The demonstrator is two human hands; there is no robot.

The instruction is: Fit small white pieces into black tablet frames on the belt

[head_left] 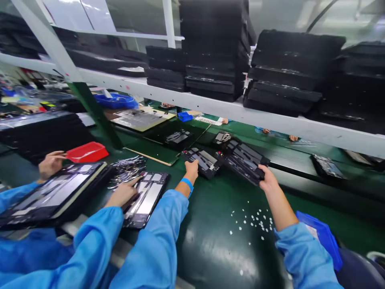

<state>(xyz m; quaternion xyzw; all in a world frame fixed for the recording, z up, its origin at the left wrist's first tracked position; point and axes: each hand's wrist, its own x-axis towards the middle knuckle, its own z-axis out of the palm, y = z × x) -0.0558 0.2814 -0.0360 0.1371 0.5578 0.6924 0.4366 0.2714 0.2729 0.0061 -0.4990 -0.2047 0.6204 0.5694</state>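
1. Grasping the near edge of a dark panelled device [207,163], the left grip [191,170] is resting its thumb on the upper face; a blue wristband [187,186] is circling that wrist.
2. The right grip [268,177] is clasping the right end of a longer dark device [240,158].
3. Both pieces are meeting over the green desk [210,224]; whether they are resting on it, I cannot tell.
4. White bits [262,224] are lying scattered left of the right forearm, while a blue tray [326,237] is sitting on its other side.
5. At left, a co-worker's hand [123,194] is touching an open silver-panelled device [148,196]; a heap of metal strips [128,168] is lying just behind it.
6. The co-worker's other hand [51,164] is hovering at a red tray's [87,152] left end.
7. Black stacks [213,48] are standing on a white shelf [210,101] above.
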